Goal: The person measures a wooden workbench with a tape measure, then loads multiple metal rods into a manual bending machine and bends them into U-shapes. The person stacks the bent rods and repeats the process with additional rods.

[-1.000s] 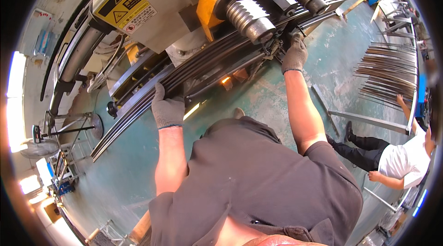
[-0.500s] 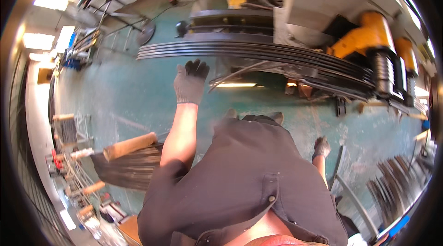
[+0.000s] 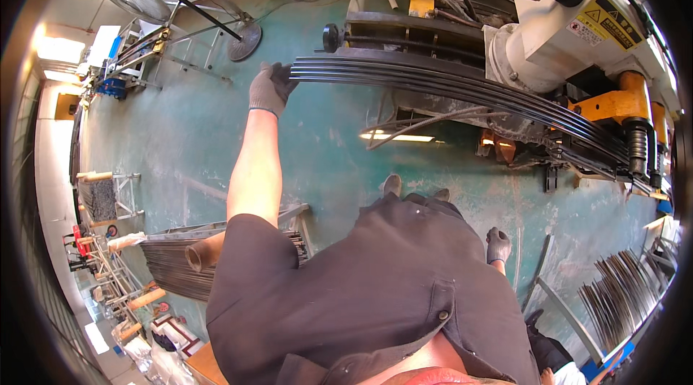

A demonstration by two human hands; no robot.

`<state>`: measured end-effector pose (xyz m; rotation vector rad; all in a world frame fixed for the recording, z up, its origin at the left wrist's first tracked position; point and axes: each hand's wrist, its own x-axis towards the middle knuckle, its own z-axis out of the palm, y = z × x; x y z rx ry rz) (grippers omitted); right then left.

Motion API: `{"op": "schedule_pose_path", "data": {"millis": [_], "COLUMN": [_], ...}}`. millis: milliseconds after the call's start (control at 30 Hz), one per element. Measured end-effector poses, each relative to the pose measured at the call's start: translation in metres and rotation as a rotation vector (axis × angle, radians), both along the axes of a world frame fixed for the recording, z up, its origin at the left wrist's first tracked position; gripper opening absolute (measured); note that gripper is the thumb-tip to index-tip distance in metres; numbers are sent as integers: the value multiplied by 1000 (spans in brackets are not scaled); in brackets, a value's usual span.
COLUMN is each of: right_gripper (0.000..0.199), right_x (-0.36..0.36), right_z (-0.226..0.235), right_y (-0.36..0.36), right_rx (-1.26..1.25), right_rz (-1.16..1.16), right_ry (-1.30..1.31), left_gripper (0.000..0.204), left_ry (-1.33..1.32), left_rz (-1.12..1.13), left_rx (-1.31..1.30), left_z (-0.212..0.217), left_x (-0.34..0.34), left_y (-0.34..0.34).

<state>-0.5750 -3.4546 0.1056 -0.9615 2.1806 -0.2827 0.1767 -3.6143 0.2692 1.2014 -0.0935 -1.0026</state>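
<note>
A bundle of several long dark metal rods (image 3: 433, 80) runs from the upper middle rightward into the machine. At its left end is my left hand (image 3: 270, 89), in a grey glove with dark palm coating. Its fingers are bent and closed against the rod ends; how far they wrap round them is partly hidden. My right hand (image 3: 498, 246), also gloved, hangs low at my right side. Its fingers are curled in, with nothing visible in them, and it is apart from the rods.
A machine with an orange arm (image 3: 613, 102) and a coil spring (image 3: 637, 146) stands at the right. A round-based stand (image 3: 245, 42) is at upper left. More rods lie on a rack (image 3: 180, 262) lower left and another rod stack (image 3: 617, 295) lower right, by a grey metal frame (image 3: 570, 320).
My left hand has gone from spread fingers below the rods to closing at their left ends. The view has shifted, so the machine appears farther right. My right hand stays low.
</note>
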Motion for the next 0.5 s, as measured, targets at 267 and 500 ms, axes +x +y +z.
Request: {"op": "schedule_pose_path", "data": {"millis": [267, 500], "right_gripper": [43, 41], "right_x": [-2, -1], "right_z": [-3, 12], "right_y": [3, 34], "right_rx": [-71, 10], "right_rz": [-93, -172], "right_ry": [-27, -5], "left_gripper": [45, 52], "left_ry": [-87, 45], "left_rz": [-162, -212], "left_rx": [146, 74], "left_z": [12, 6], "left_x": [-13, -25], "left_y": [-58, -67]}}
